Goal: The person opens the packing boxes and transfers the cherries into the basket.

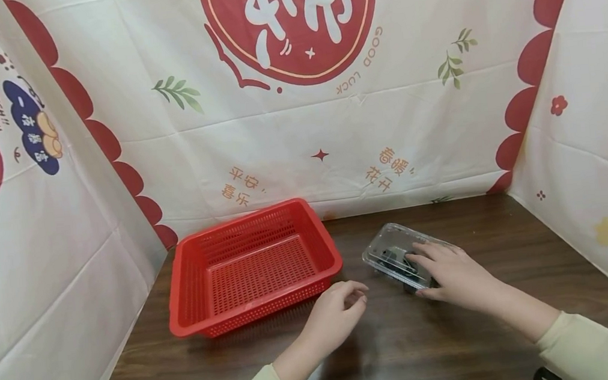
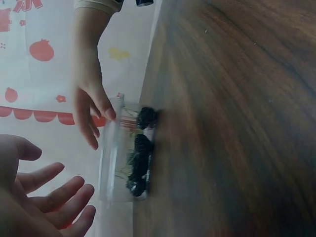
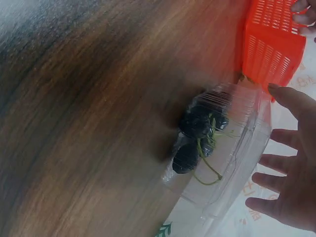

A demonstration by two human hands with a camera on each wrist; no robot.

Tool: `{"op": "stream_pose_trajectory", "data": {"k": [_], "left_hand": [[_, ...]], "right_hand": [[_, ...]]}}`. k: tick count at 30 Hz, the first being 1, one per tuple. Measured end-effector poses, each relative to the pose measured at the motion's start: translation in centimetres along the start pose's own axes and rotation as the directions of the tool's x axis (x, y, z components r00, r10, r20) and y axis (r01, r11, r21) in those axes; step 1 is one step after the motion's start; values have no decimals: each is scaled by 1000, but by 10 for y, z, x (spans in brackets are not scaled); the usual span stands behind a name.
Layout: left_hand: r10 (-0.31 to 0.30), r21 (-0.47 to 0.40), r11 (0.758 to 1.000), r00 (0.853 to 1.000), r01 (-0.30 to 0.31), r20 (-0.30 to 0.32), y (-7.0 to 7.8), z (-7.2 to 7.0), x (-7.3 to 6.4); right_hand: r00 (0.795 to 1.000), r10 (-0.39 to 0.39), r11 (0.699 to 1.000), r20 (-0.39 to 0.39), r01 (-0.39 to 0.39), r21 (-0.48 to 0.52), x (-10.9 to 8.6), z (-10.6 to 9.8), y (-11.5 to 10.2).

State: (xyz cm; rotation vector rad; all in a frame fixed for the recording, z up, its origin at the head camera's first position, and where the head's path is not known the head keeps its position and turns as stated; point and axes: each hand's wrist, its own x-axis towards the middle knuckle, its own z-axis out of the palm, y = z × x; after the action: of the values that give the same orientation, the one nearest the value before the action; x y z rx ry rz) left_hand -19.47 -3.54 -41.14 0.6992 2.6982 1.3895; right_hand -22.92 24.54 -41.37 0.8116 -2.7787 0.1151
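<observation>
A clear plastic clamshell box [image 1: 392, 236] with a lid lies on the wooden table, right of the red basket. Inside it are several dark, round fruits [image 3: 196, 121] with thin green stems, seen through its walls in both wrist views. My right hand [image 1: 452, 273] is over the box's right side, fingers spread along the lid's edge and not curled round it. My left hand [image 1: 333, 314] hovers between the basket and the box with loosely bent fingers and holds nothing. In the left wrist view that hand [image 2: 42, 192] shows relaxed fingers, apart from the box.
The red perforated plastic basket [image 1: 257, 312] stands at the left, with nothing in it. A printed white cloth [image 1: 287, 125] surrounds the brown wooden table [image 1: 383, 352] at the back and both sides. A small black object [image 1: 547, 376] shows by the right sleeve.
</observation>
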Motion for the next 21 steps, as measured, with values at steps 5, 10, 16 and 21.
{"op": "stream_pose_trajectory", "data": {"k": [5, 10, 16, 21], "left_hand": [[-32, -54, 998, 999, 33, 18, -7, 8, 5], [-69, -91, 994, 997, 68, -13, -13, 12, 10], [-88, -85, 993, 995, 84, -45, -17, 17, 12], [-126, -101, 988, 991, 120, -53, -21, 22, 14]], "right_hand": [[1000, -10, 1000, 9, 10, 14, -1, 3, 1], [997, -74, 997, -13, 74, 12, -2, 3, 2], [989, -143, 989, -22, 144, 18, -5, 4, 5], [989, -149, 988, -18, 150, 43, -11, 4, 5]]}}
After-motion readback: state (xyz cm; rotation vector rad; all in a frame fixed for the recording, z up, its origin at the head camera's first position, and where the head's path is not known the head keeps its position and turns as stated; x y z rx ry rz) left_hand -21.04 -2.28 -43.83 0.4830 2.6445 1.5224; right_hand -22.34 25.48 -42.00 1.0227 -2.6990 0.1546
